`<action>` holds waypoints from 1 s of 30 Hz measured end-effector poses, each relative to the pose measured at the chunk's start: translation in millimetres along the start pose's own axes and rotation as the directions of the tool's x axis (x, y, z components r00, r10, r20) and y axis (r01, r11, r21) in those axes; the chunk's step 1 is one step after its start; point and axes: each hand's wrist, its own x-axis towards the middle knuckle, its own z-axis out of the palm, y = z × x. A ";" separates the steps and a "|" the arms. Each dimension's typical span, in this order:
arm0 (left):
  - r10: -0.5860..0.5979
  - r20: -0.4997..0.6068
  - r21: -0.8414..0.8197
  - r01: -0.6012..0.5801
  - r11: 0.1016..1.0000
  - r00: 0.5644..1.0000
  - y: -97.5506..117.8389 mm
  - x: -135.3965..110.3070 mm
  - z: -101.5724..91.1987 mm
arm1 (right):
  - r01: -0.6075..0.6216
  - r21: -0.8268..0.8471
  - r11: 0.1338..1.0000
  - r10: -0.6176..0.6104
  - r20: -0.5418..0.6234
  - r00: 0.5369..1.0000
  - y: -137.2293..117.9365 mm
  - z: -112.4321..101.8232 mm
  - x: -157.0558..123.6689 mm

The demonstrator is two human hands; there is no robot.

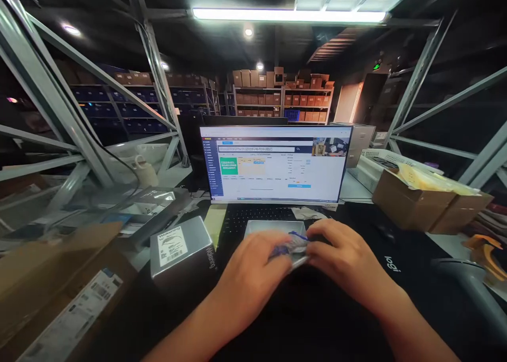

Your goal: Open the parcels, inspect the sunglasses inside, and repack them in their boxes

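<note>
In front of the keyboard is a small white open box, partly hidden by my hands. A crumpled clear plastic bag with something blue in it lies at the box opening; its contents are too blurred to name. My left hand reaches over the box from the left, fingers curled on the bag. At the right side, my right hand has its bent fingers against the box edge, close to the end of the bag. A grey Wokening box with a white label stands to the left of my hands.
Behind the box are a black keyboard and a lit monitor. An open cardboard box takes up the near left. On the right lie a dark mouse, a cardboard box of yellow packets and a grey scanner-like device.
</note>
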 end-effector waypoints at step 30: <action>-0.465 -0.099 -0.192 0.442 0.876 0.880 -14.1 -10.6 44.7 | 0.039 0.131 0.991 -0.025 -0.106 0.994 30.4 12.9 -20.8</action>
